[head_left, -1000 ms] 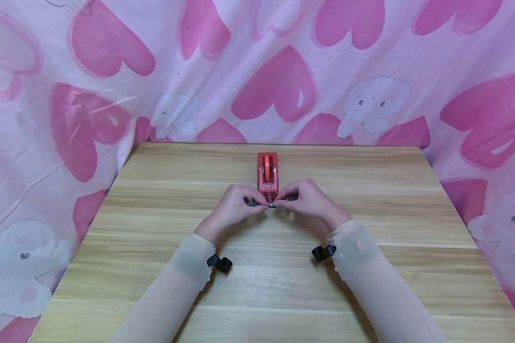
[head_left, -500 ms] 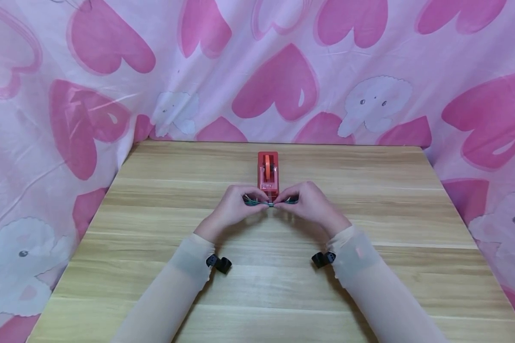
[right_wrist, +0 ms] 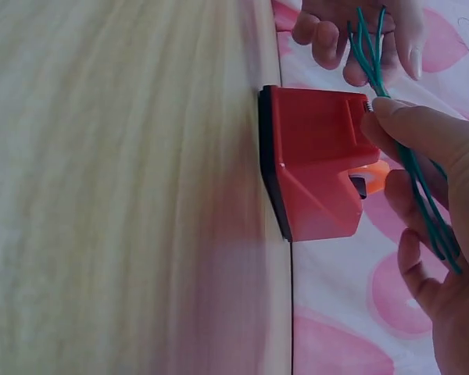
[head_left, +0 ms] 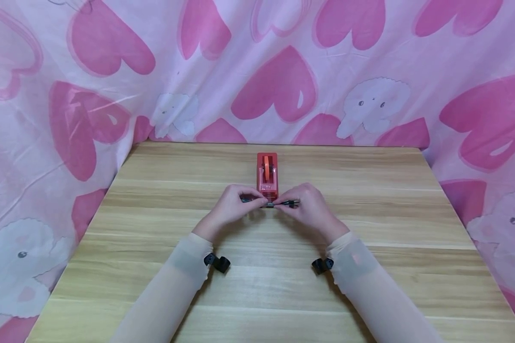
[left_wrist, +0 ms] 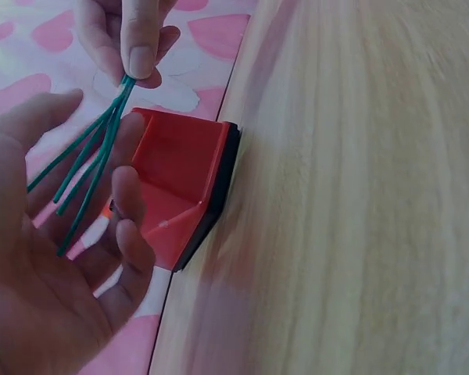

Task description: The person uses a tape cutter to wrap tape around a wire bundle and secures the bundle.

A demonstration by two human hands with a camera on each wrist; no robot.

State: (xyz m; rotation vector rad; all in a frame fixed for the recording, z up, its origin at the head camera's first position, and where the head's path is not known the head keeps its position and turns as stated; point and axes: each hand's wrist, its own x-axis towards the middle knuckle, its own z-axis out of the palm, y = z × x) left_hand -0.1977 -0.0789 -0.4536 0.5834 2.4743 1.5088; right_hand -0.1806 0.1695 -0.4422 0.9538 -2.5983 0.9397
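A bundle of thin green wires (left_wrist: 102, 152) stretches between my two hands, just in front of a red tape dispenser (head_left: 267, 183). My right hand (head_left: 306, 205) pinches the bundle near its middle between thumb and fingers; one end runs back along the right palm in the right wrist view. Around the other, fanned-out end, my left hand (head_left: 233, 206) is spread, thumb and forefinger apart in the left wrist view. Whether a left finger touches the wires I cannot tell. A pale patch shows on the bundle by the right fingertips (left_wrist: 141, 62).
The dispenser has an orange wheel (head_left: 266, 167) and a black base (right_wrist: 267, 156). It stands on a wood-grain table (head_left: 270, 286), toward the back edge. A pink heart-print cloth (head_left: 274, 85) hangs behind and along both sides.
Both hands stay in front of the dispenser. The fingers have shifted slightly on the wires, and the right hand is a little lower.
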